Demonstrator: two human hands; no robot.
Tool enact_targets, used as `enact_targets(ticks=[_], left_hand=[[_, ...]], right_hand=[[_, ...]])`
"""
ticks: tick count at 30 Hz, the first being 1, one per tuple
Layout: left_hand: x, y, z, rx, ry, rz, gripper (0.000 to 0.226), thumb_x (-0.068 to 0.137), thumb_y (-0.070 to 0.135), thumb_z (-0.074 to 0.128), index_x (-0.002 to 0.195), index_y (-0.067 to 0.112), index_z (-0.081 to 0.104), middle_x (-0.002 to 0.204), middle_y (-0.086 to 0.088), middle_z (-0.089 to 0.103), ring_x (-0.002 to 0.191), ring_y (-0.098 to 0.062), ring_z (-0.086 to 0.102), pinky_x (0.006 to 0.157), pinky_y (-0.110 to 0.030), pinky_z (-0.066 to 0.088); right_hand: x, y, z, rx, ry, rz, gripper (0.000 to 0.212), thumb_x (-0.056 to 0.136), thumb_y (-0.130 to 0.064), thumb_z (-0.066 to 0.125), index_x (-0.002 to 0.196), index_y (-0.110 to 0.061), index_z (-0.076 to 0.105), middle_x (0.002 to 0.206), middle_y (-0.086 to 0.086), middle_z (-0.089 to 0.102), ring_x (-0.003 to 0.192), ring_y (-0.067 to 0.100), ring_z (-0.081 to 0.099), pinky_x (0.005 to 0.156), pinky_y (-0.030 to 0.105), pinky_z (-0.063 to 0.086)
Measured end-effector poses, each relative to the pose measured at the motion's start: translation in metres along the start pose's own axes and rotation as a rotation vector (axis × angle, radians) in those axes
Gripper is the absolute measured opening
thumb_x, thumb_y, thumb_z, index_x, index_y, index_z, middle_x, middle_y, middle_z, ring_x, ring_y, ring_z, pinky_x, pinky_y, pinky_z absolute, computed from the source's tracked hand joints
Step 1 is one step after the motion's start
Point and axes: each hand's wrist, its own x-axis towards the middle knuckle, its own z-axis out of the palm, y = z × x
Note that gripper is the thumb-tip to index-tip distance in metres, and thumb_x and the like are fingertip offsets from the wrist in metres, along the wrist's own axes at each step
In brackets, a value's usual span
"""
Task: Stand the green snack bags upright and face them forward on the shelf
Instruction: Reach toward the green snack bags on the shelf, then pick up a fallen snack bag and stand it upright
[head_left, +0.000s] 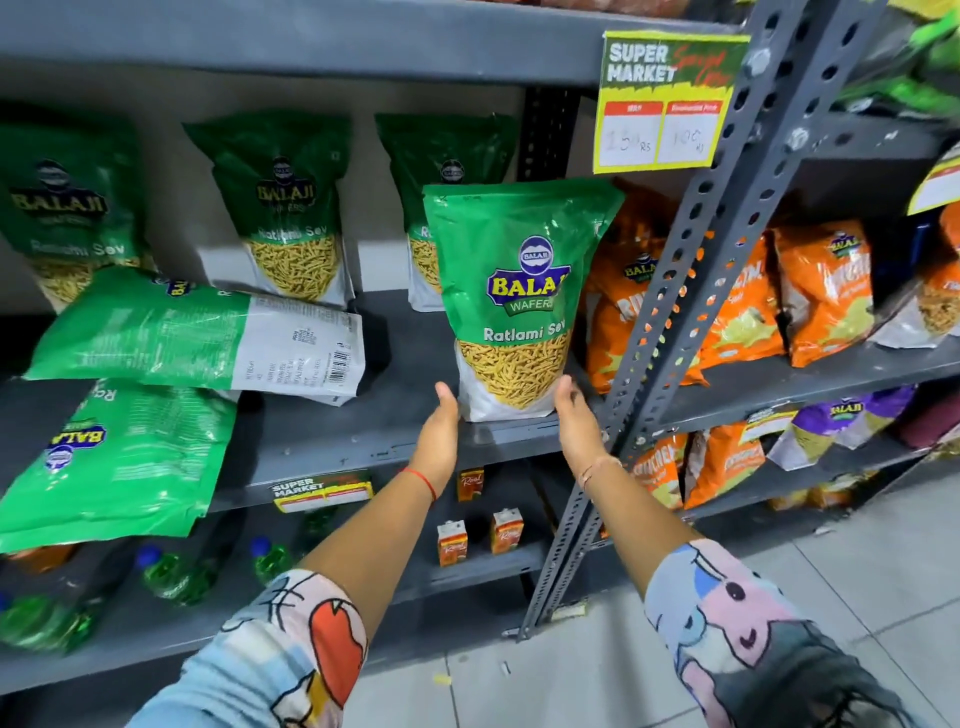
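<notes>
From my head camera I see my left hand (440, 423) and my right hand (574, 415) flanking the base of a green Balaji Ratlami Sev bag (517, 296), palms turned inward and fingers loosely spread; each just touches or nearly touches a bottom corner, and neither is closed around it, so I judge I am steadying the bag, not gripping it. It stands upright at the front edge of the grey shelf (363, 436), label facing me, right beside the perforated upright post (691, 291), which I take to be why I keep my right hand tucked in close. Three more green bags stand at the back, the nearest of them (291, 208) already facing forward. Two remain down: a bag lying on its back panel (197, 338) with barcode showing, and an upside-down bag (114, 457) hanging over the shelf lip. The far-left standing bag is cut by the frame and blurred, and the standing bag behind mine is mostly hidden.
</notes>
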Motion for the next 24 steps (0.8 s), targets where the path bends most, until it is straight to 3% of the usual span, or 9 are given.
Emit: enact_targets(ticks=[1, 4, 7, 9, 11, 14, 19, 22, 24], left_hand=[[-0.013, 0.001, -0.004, 0.258, -0.112, 0.144, 0.061, 0.096, 0.049, 0.028, 0.143, 0.010, 0.032, 0.151, -0.010, 0.035, 0.138, -0.025, 0.034, 0.116, -0.039, 0.025], [-0.012, 0.001, -0.035, 0.415, -0.084, 0.348, 0.039, 0.096, 0.031, 0.045, 0.124, 0.006, 0.053, 0.126, -0.017, 0.059, 0.110, -0.028, 0.059, 0.105, -0.043, 0.041], [-0.010, 0.023, -0.053, 0.390, 0.080, 0.551, 0.011, 0.092, 0.019, 0.052, 0.084, 0.021, 0.058, 0.098, -0.012, 0.062, 0.093, -0.033, 0.061, 0.098, -0.052, 0.045], [-0.008, 0.047, -0.054, 0.280, 0.200, 0.542, 0.007, 0.088, 0.016, 0.055, 0.086, 0.019, 0.061, 0.099, -0.015, 0.062, 0.105, -0.040, 0.060, 0.098, -0.052, 0.044], [0.002, 0.071, -0.056, 0.152, 0.304, 0.484, 0.029, 0.085, 0.021, 0.056, 0.107, 0.003, 0.062, 0.115, -0.021, 0.064, 0.110, -0.038, 0.059, 0.098, -0.049, 0.046], [0.026, 0.103, -0.057, -0.038, 0.240, 0.275, 0.060, 0.076, 0.048, 0.050, 0.120, 0.008, 0.059, 0.125, -0.019, 0.062, 0.111, -0.037, 0.060, 0.096, -0.051, 0.049], [0.037, 0.128, -0.051, -0.275, 0.004, 0.121, 0.055, 0.097, 0.042, 0.020, 0.134, 0.013, 0.049, 0.137, -0.012, 0.053, 0.126, -0.034, 0.050, 0.108, -0.051, 0.036], [0.034, 0.134, -0.044, -0.323, -0.011, 0.074, 0.061, 0.097, 0.048, 0.014, 0.136, 0.012, 0.045, 0.141, -0.014, 0.048, 0.128, -0.036, 0.046, 0.109, -0.050, 0.035], [0.034, 0.137, -0.039, -0.364, -0.006, 0.082, 0.065, 0.097, 0.051, 0.012, 0.137, 0.010, 0.044, 0.142, -0.017, 0.047, 0.129, -0.036, 0.045, 0.104, -0.047, 0.036]], right_hand=[[-0.012, 0.004, 0.004, -0.086, 0.091, -0.108, 0.057, 0.094, -0.050, 0.027, 0.140, -0.017, 0.030, 0.146, 0.008, 0.039, 0.134, 0.026, 0.036, 0.112, 0.040, 0.025], [-0.047, 0.019, 0.024, -0.341, 0.252, -0.523, 0.061, 0.090, -0.056, 0.023, 0.122, -0.013, 0.052, 0.128, 0.010, 0.057, 0.121, 0.024, 0.047, 0.103, 0.041, 0.036], [-0.061, 0.007, 0.065, -0.442, 0.155, -0.777, 0.054, 0.091, -0.054, 0.023, 0.105, -0.016, 0.058, 0.111, 0.012, 0.062, 0.110, 0.019, 0.047, 0.090, 0.035, 0.032], [-0.059, -0.026, 0.094, -0.430, 0.021, -0.875, 0.047, 0.091, -0.050, 0.029, 0.103, -0.015, 0.059, 0.107, 0.012, 0.062, 0.107, 0.018, 0.048, 0.089, 0.036, 0.036], [-0.048, -0.066, 0.124, -0.429, -0.119, -0.907, 0.041, 0.090, -0.043, 0.039, 0.101, -0.010, 0.061, 0.105, 0.013, 0.064, 0.102, 0.025, 0.056, 0.087, 0.040, 0.044], [-0.021, -0.125, 0.162, -0.415, -0.280, -0.797, 0.032, 0.092, -0.032, 0.045, 0.101, -0.007, 0.062, 0.104, 0.017, 0.067, 0.095, 0.031, 0.061, 0.078, 0.034, 0.046], [0.036, -0.184, 0.227, -0.558, -0.466, -0.636, 0.042, 0.094, -0.041, 0.039, 0.058, -0.020, 0.044, 0.078, 0.016, 0.052, 0.075, 0.024, 0.050, 0.066, 0.030, 0.035], [0.063, -0.186, 0.259, -0.749, -0.616, -0.507, 0.060, 0.086, -0.065, 0.023, 0.099, -0.019, 0.059, 0.115, 0.020, 0.059, 0.108, 0.032, 0.055, 0.094, 0.039, 0.043], [0.067, -0.181, 0.267, -0.741, -0.727, -0.444, 0.060, 0.090, -0.059, 0.020, 0.137, -0.024, 0.034, 0.151, 0.013, 0.030, 0.139, 0.031, 0.027, 0.118, 0.045, 0.019]])
